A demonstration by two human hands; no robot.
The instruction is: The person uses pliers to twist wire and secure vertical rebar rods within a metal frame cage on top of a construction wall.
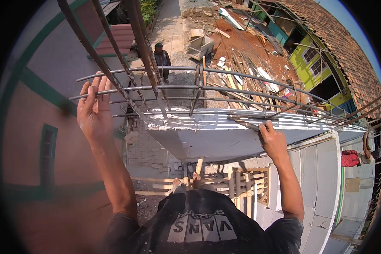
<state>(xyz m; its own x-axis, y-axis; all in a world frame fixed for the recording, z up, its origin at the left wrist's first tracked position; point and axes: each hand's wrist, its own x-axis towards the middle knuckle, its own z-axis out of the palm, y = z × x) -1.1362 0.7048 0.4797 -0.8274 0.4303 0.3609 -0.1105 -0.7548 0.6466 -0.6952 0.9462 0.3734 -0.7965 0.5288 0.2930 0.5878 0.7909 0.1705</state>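
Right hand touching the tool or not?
Touching: the head view shows the right hand with its fingers curled around one end of the tool, with no gap between them.

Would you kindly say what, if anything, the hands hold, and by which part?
The right hand holds a dark tool by its near end; whether the left hand grips a nearby steel rod is unclear.

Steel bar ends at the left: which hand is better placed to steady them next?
Probably the left hand: it is close to the steel bar ends. The right hand is well away, gripping a dark tool.
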